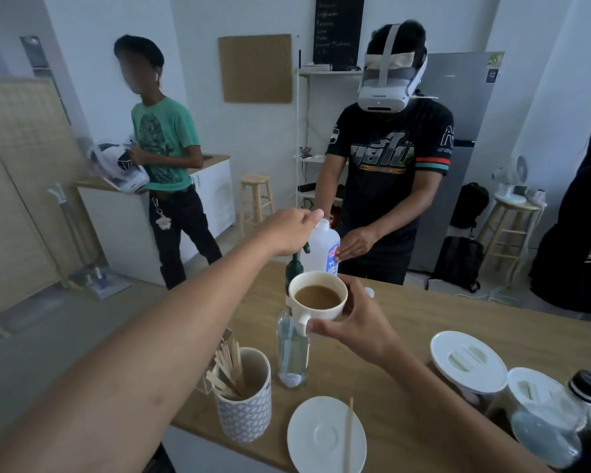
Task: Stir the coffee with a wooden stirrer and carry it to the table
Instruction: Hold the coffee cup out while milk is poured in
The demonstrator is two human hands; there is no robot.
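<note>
gripping the cup (318, 297) by its handle, the right hand (350, 327) is best kept level, while the left hand (292, 230), fingers curled at the bottle (323, 249) cap, is kept clear.

surface: light wooden counter (423, 339) | near edge: patterned holder (248, 413) of wooden stirrers (227, 365), white saucer (316, 435) with one stirrer across it | centre: clear bottle (291, 356) | right: white-lidded jars (468, 361) | far edge: white plastic jug (323, 249)

Standing on the counter (423, 322): a clear bottle (291, 353), a white jug (323, 249), lidded jars (471, 370); lying empty nearby, a white saucer (316, 438).
</note>
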